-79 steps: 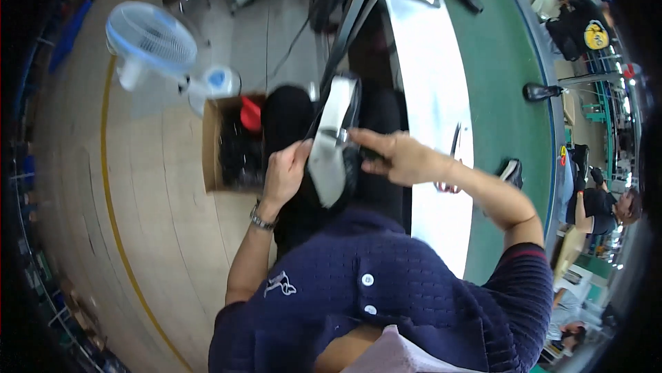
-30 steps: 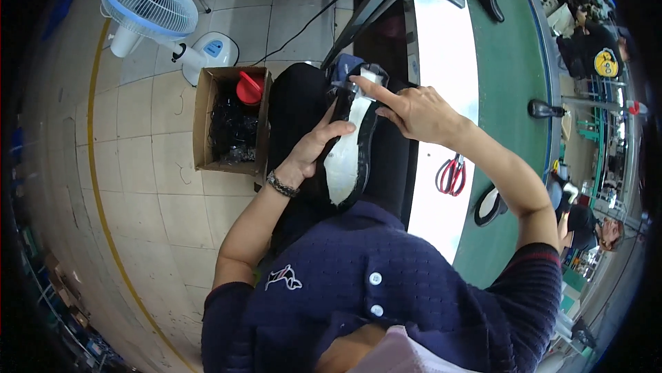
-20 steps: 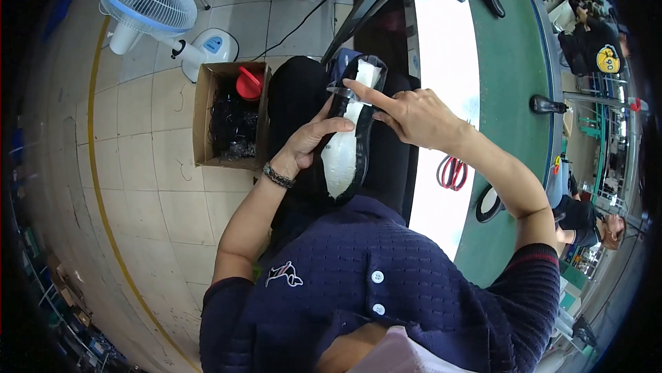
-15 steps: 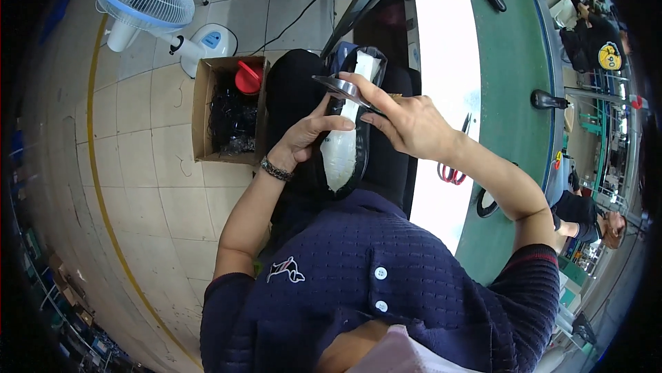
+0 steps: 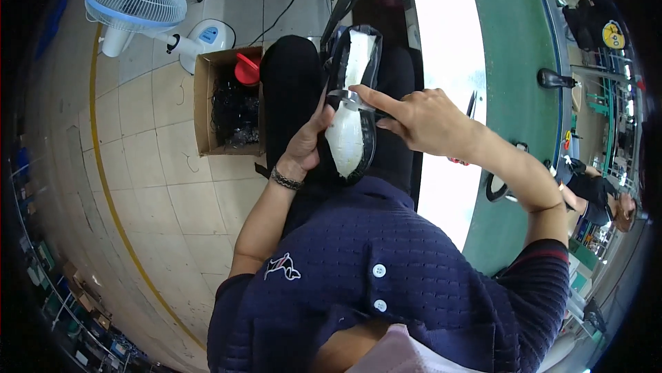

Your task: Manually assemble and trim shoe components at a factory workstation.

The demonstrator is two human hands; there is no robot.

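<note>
On my lap lies a black shoe, bottom up, showing its white underside. My left hand grips it from the left side, thumb on the edge; a metal bracelet sits on that wrist. A shiny narrow strip crosses the shoe's middle. My right hand comes in from the right with its fingers curled, and its stretched forefinger presses on that strip. Whether the curled fingers hold anything is hidden.
An open cardboard box with dark scraps and a red item stands on the tiled floor to the left, with a white fan beyond it. To the right run a white bench edge and a green belt. Another person works far right.
The shoe has shifted slightly up and away on my lap. My right forefinger has moved down its underside onto the strip at the middle; my left hand keeps its grip.
</note>
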